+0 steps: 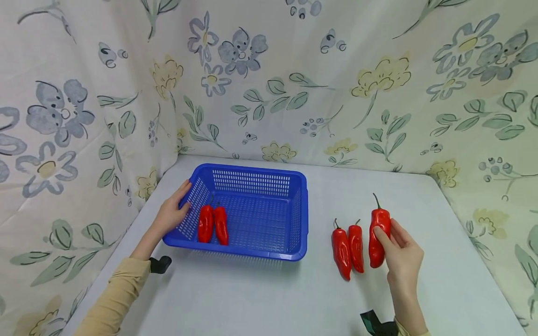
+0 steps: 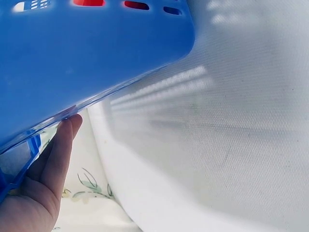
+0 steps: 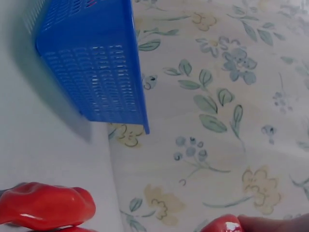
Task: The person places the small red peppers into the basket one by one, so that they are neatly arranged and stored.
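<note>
A blue plastic basket (image 1: 235,251) with slotted walls stands on the table. Inside it, towards the left, lie two red peppers, one (image 1: 205,224) beside the other (image 1: 220,227). My left hand (image 1: 171,215) holds the basket's left rim; in the left wrist view its fingers (image 2: 59,157) lie along the outside of the rim. To the right, my right hand (image 1: 402,254) grips a red pepper (image 1: 380,217) above the table, its stem pointing up and away. Two more red peppers, a wider one (image 1: 341,252) and a slimmer one (image 1: 356,249), lie side by side left of that hand.
The white table (image 1: 252,298) runs back to a floral cloth (image 1: 269,130) that hangs behind it and along both sides. Dark straps show at the left wrist (image 1: 160,265) and the right wrist (image 1: 380,326).
</note>
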A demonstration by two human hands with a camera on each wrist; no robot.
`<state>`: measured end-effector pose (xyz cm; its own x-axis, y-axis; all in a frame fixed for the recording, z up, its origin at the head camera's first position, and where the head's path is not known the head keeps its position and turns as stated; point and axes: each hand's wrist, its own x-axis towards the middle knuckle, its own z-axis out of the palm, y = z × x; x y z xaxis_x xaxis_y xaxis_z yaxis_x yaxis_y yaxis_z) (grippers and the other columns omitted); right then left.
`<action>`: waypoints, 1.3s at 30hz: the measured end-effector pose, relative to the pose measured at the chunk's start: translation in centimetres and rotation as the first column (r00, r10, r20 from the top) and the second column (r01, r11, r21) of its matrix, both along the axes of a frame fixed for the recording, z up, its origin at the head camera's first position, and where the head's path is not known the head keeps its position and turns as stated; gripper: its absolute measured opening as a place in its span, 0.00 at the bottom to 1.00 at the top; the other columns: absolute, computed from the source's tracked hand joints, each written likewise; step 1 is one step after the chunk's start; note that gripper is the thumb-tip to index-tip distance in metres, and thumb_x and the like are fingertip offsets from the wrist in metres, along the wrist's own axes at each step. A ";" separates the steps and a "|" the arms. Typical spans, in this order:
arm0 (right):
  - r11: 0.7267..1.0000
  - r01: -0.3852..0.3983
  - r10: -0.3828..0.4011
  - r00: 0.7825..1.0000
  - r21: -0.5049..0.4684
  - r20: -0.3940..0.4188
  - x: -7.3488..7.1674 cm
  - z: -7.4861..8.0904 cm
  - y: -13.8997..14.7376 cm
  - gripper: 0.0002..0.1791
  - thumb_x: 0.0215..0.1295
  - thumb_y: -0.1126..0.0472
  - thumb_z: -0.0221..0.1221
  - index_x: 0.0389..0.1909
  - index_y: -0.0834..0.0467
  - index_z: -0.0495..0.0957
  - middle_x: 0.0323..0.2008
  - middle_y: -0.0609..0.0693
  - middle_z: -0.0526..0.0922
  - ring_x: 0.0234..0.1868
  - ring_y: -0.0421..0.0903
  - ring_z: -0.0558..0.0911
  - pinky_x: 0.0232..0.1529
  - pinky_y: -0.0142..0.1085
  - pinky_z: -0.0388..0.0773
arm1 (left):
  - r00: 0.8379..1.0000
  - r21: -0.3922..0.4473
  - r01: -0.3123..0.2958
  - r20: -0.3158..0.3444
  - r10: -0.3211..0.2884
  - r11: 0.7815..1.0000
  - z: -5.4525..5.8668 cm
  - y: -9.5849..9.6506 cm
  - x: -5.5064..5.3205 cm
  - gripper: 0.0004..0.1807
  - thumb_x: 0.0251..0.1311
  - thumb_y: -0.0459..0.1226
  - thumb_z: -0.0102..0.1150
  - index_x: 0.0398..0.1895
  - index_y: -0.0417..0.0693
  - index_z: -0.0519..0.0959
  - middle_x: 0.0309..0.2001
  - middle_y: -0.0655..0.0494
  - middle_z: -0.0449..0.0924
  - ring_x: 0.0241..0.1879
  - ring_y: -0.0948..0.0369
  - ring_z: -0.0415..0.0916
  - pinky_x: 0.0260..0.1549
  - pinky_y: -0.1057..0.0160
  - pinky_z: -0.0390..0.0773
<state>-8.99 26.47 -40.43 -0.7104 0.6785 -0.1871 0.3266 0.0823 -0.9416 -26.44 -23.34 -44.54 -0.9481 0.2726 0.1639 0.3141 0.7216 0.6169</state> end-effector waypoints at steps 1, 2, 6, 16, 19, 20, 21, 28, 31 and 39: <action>1.000 0.001 -0.001 1.000 -0.002 -0.002 0.0 0.1 -0.1 0.36 0.61 0.46 0.60 0.70 0.48 0.62 0.68 0.55 0.68 0.65 0.55 0.71 0.54 0.39 0.71 | 1.000 0.003 -0.001 0.003 0.001 1.000 0.0 0.0 0.0 0.33 0.61 0.26 0.46 0.72 0.37 0.54 0.74 0.42 0.48 0.71 0.39 0.49 0.66 0.38 0.54; 1.000 0.000 0.000 1.000 -0.007 -0.006 -0.1 0.2 -0.3 0.36 0.60 0.46 0.60 0.69 0.48 0.62 0.68 0.55 0.68 0.65 0.55 0.71 0.55 0.39 0.71 | 1.000 0.004 -0.002 0.007 0.002 1.000 0.1 0.0 0.0 0.33 0.62 0.26 0.46 0.72 0.37 0.54 0.74 0.42 0.48 0.71 0.39 0.49 0.66 0.38 0.54; 1.000 -0.021 0.021 0.999 -0.012 -0.027 -0.4 0.6 -1.2 0.35 0.61 0.47 0.60 0.69 0.48 0.63 0.67 0.55 0.68 0.65 0.55 0.71 0.54 0.37 0.71 | 1.000 0.009 -0.005 0.016 0.005 1.000 0.2 0.0 0.1 0.33 0.62 0.26 0.46 0.72 0.38 0.54 0.75 0.43 0.48 0.72 0.40 0.49 0.66 0.37 0.54; 0.991 -0.125 0.121 0.988 -0.039 -0.099 -1.3 1.1 -4.0 0.35 0.61 0.49 0.61 0.69 0.50 0.64 0.67 0.55 0.69 0.65 0.54 0.72 0.47 0.27 0.73 | 1.000 0.007 -0.002 0.020 0.002 1.000 0.0 0.0 0.0 0.34 0.62 0.26 0.46 0.72 0.38 0.53 0.75 0.43 0.47 0.71 0.39 0.49 0.66 0.37 0.54; 0.989 -0.141 0.135 0.985 -0.048 -0.106 -1.6 1.4 -4.7 0.35 0.61 0.49 0.61 0.68 0.50 0.64 0.66 0.54 0.70 0.65 0.53 0.72 0.49 0.30 0.73 | 1.000 0.007 -0.001 0.023 0.001 1.000 0.1 0.1 0.0 0.34 0.62 0.26 0.46 0.72 0.38 0.53 0.75 0.43 0.47 0.72 0.39 0.49 0.66 0.37 0.54; 0.988 -0.143 0.137 0.984 -0.053 -0.110 -1.7 1.5 -4.9 0.35 0.60 0.49 0.61 0.68 0.50 0.64 0.66 0.53 0.70 0.64 0.53 0.72 0.50 0.31 0.73 | 1.000 0.007 -0.002 0.025 0.002 1.000 0.1 0.1 0.0 0.34 0.62 0.26 0.46 0.72 0.38 0.53 0.75 0.43 0.47 0.72 0.39 0.48 0.66 0.37 0.54; 0.987 -0.146 0.138 0.984 -0.063 -0.116 -1.8 1.5 -5.1 0.34 0.60 0.49 0.61 0.68 0.50 0.65 0.66 0.53 0.70 0.64 0.52 0.73 0.50 0.33 0.74 | 1.000 0.007 -0.002 0.027 0.001 1.000 0.1 0.1 0.0 0.34 0.62 0.26 0.46 0.72 0.38 0.53 0.75 0.43 0.47 0.72 0.39 0.48 0.66 0.37 0.54; 0.980 -0.181 0.170 0.978 -0.080 -0.124 -2.6 1.7 -6.8 0.33 0.61 0.51 0.61 0.68 0.48 0.65 0.65 0.51 0.71 0.64 0.50 0.73 0.57 0.40 0.74 | 1.000 0.010 0.005 0.019 -0.005 1.000 0.0 0.0 -0.1 0.34 0.62 0.26 0.46 0.72 0.39 0.53 0.75 0.43 0.47 0.72 0.39 0.48 0.66 0.37 0.53; 0.974 -0.210 0.196 0.970 -0.087 -0.142 -2.8 1.7 -7.5 0.34 0.61 0.52 0.61 0.68 0.49 0.64 0.65 0.53 0.71 0.63 0.52 0.74 0.59 0.43 0.73 | 1.000 0.007 0.005 0.012 -0.005 1.000 -0.1 0.0 -0.2 0.34 0.62 0.26 0.46 0.72 0.39 0.53 0.75 0.43 0.47 0.72 0.39 0.49 0.66 0.37 0.54; 0.956 -0.258 0.233 0.957 -0.138 -0.176 -3.6 1.4 -9.2 0.33 0.61 0.55 0.62 0.68 0.50 0.65 0.64 0.52 0.72 0.63 0.51 0.75 0.59 0.44 0.74 | 1.000 0.011 0.007 0.012 -0.007 1.000 -0.1 -0.1 -0.1 0.34 0.62 0.26 0.46 0.72 0.39 0.54 0.75 0.43 0.47 0.71 0.39 0.49 0.66 0.36 0.54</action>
<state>-12.61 17.32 -39.08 -0.8800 0.4503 -0.1511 0.1632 -0.0121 -0.9865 -26.58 -23.42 -44.67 -0.9480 0.2777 0.1554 0.3118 0.7127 0.6284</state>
